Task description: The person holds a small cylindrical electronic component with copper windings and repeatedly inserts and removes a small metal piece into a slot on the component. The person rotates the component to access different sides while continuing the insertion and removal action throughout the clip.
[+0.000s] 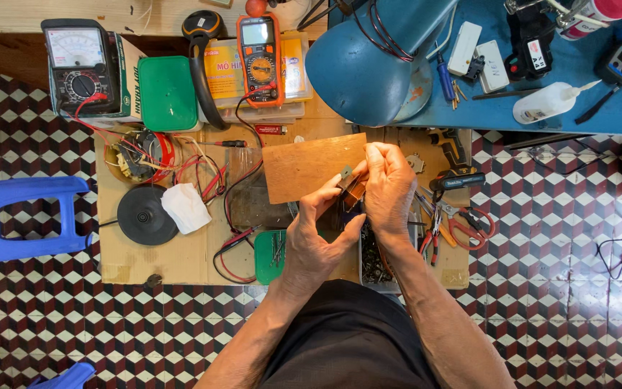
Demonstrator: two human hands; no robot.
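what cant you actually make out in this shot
Head view only:
- The small brown part between the left hand and right hand: fingers cover most of it, so its kind is unclear.
- The tray of metal bits: half hidden under the right forearm, pieces too small to tell.
- What lies under the blue lamp: the shade blocks it.
- The blue stool: cut off by the left edge.

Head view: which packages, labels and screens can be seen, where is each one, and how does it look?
Analog meter: top left, black, white dial face.
Box: beside that meter, white-green carton.
Orange meter: top centre, upright, grey screen, round dial.
Yellow pack: under the orange meter, flat, red print.
White bottle: blue table, right, lying down.
Black device: blue table, small white label.
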